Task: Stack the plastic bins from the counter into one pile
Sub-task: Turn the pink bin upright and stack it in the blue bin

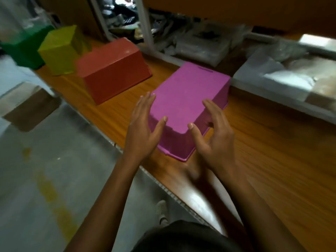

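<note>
Beside the pink bin, our left hand and right hand have fingers spread; a loose squeeze may drop it.

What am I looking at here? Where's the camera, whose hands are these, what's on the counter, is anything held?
There is no machine here: a person works bare-handed. The single picture comes from a camera worn on their head, looking forward and down. On the wooden counter stand four plastic bins, not yet in one pile. The pink bin is nearest and upside down. A red bin, a yellow-green bin and a green bin sit further left. The left hand and right hand flank the pink bin's near end with fingers open. Nothing is gripped or lifted, and blur hides whether they touch it. Plastic-wrapped goods lie behind.
</note>
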The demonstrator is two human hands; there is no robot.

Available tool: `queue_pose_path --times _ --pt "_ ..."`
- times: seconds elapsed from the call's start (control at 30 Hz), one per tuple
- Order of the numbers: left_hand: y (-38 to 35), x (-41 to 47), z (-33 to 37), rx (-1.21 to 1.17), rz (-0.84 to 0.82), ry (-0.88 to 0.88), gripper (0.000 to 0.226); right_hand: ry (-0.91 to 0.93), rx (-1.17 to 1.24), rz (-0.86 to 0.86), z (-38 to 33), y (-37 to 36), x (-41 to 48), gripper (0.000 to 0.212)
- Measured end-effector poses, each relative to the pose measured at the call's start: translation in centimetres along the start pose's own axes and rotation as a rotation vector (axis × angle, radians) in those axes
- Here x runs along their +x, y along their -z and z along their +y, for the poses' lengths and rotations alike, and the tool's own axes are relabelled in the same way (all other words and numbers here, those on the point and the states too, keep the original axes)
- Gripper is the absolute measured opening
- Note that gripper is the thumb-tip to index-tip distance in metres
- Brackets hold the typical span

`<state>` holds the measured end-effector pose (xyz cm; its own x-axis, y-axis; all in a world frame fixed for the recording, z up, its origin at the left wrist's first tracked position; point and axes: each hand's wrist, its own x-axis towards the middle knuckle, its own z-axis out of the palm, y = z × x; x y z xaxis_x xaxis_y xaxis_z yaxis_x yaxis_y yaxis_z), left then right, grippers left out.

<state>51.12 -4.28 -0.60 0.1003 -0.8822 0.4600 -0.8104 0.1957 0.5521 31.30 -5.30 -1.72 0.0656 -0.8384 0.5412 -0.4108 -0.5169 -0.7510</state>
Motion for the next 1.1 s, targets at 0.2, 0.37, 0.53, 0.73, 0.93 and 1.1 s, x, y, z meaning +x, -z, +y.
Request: queue_pose_path --times 0.2,0.37,0.53,0.73,0.93,1.1 --pt "-0.7 9.4 -4.6 -0.025 -0.172 -0.167 0.07 -0.123 -0.201 0.127 0.2 -3.8 3.8 0.063" --pt "-3.2 16.0 -8.0 0.082 -0.47 -0.156 0.081 -0.464 -0.521 0.091 1.7 -5.6 6.6 0.081" --pt "-5.5 18.6 -8.9 -0.264 -0.633 0.222 0.084 -0.842 -0.376 0.052 4.6 -7.3 7.0 0.107" --pt "-7.3 17.9 -9.3 -0.706 -0.871 0.568 0.036 -0.931 0.038 0.142 5.7 -7.6 6.5 0.079" --pt "-8.3 17.3 -8.7 -0.853 -0.894 0.588 0.039 -0.897 0.065 0.202 3.9 -5.8 8.5 0.056" --pt "-9.7 14.6 -6.9 -1.068 -0.917 0.65 0.036 -0.822 -0.248 0.073 0.1 -2.3 12.0 0.064"
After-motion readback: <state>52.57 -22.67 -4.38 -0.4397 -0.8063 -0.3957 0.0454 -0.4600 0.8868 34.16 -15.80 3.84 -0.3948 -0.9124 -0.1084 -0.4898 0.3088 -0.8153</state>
